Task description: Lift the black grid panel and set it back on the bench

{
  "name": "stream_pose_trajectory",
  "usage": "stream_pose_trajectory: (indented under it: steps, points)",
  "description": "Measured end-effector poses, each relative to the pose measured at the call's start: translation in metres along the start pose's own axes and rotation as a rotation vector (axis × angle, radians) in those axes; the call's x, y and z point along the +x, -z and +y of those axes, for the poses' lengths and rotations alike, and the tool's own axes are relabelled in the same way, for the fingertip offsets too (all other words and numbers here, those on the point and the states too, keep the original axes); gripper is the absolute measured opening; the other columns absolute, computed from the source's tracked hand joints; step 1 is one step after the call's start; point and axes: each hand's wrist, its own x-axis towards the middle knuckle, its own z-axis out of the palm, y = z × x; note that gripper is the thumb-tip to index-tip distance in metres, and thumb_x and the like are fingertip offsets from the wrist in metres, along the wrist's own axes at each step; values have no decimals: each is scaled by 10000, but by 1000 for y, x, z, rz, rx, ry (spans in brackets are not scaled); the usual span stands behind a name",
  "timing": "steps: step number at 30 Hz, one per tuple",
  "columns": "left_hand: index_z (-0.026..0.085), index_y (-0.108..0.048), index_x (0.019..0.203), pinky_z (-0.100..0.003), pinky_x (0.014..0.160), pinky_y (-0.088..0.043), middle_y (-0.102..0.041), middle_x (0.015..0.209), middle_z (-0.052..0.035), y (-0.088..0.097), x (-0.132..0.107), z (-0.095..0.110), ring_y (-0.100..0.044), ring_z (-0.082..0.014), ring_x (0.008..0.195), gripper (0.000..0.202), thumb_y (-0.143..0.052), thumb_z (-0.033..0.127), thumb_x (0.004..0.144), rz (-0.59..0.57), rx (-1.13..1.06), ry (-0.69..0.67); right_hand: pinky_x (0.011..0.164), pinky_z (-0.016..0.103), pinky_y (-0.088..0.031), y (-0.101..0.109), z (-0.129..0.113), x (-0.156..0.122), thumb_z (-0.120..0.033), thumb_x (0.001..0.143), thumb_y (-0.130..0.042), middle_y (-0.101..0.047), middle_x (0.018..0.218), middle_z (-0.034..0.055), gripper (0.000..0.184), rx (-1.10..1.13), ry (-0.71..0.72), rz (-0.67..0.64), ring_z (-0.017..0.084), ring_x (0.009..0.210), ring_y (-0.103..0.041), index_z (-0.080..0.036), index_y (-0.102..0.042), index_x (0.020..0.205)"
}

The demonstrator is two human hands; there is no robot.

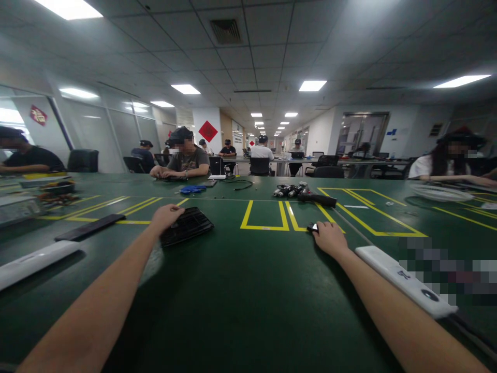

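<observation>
My left hand (166,216) is closed on the near left edge of a black, ribbed, flat plastic piece (190,227), tilted over the green table; its exact kind I cannot make out. Further right, my right hand (330,237) rests low at the table with its fingers closed on a small black object (311,227). That object has a pale patch and is mostly covered by the fingers. Yellow tape outlines (265,228) mark the tabletop between and beyond my hands.
A white power strip (404,277) lies beside my right forearm. On the left are a long white bar (39,263) and a dark bar (91,227). Black cables (291,190), a dark-handled tool (317,199) and a blue item (193,189) lie farther back. A person (184,158) works opposite.
</observation>
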Motion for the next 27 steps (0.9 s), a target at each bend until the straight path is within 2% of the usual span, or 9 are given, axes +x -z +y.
stream_pose_trajectory:
  steps: [2, 5, 8, 11, 14, 17, 21, 24, 27]
  points:
    - [167, -530, 506, -328, 749, -430, -630, 658, -89, 9, 8, -13, -571, -315, 907, 190, -663, 303, 510, -63, 313, -31, 852, 404, -337, 1, -1, -1, -301, 819, -431, -578, 1082, 180, 322, 14, 2, 4, 301, 1031, -475, -110, -572, 1037]
    - [178, -582, 553, -343, 786, -430, -676, 779, -120, 16, 16, -28, -582, -322, 928, 210, -626, 382, 527, -215, 781, -132, 852, 406, -340, 2, -1, -2, -290, 814, -443, -579, 1077, 185, 319, 47, 2, 13, 304, 1038, -468, -108, -575, 1040]
    - [177, -599, 579, -310, 735, -445, -680, 804, -123, 18, 18, -32, -606, -288, 864, 252, -590, 428, 570, -315, 894, -201, 858, 408, -340, 3, -1, -2, -270, 812, -456, -585, 1064, 189, 306, 90, 5, 18, 313, 1042, -464, -97, -588, 1028]
    - [174, -560, 518, -298, 680, -437, -658, 732, -136, 12, 7, -23, -609, -284, 812, 321, -573, 483, 603, -323, 920, -249, 863, 408, -347, 4, -4, -1, -258, 802, -485, -590, 1067, 183, 317, 155, 15, 17, 321, 1045, -467, -85, -592, 1045]
    - [185, -515, 486, -279, 618, -407, -614, 631, -102, -13, -16, -2, -605, -256, 736, 383, -515, 522, 667, -344, 855, -299, 868, 390, -367, 6, -15, -1, -273, 787, -517, -596, 1104, 129, 351, 249, 49, 8, 298, 1066, -472, -127, -575, 1101]
    - [185, -519, 566, -264, 559, -368, -574, 603, -54, -57, -52, 22, -578, -213, 661, 388, -466, 541, 711, -324, 636, -341, 875, 362, -390, 8, -37, -4, -284, 774, -540, -602, 1121, 68, 375, 366, 119, -5, 251, 1065, -495, -185, -558, 1135]
    - [153, -528, 809, -250, 558, -372, -557, 672, -16, -112, -111, 47, -533, -162, 644, 375, -476, 515, 730, -378, 171, -415, 905, 405, -392, 4, -68, -13, -264, 729, -593, -611, 1097, 66, 391, 813, 283, -44, 242, 1049, -519, -184, -569, 1111]
    - [141, -492, 886, -242, 540, -357, -480, 640, 24, -131, -146, 55, -463, -127, 596, 378, -501, 487, 733, -507, 12, -489, 901, 424, -412, 1, -81, -21, -289, 729, -599, -632, 1056, 64, 350, 1130, 462, -87, 244, 1000, -558, -172, -595, 1059]
    - [144, -467, 914, -236, 539, -339, -391, 615, 59, -135, -162, 56, -396, -106, 574, 356, -529, 442, 730, -608, 1, -532, 945, 435, -391, 4, -84, -28, -327, 769, -561, -604, 1139, 87, 356, 1236, 560, -37, 260, 1066, -532, -159, -593, 1081]
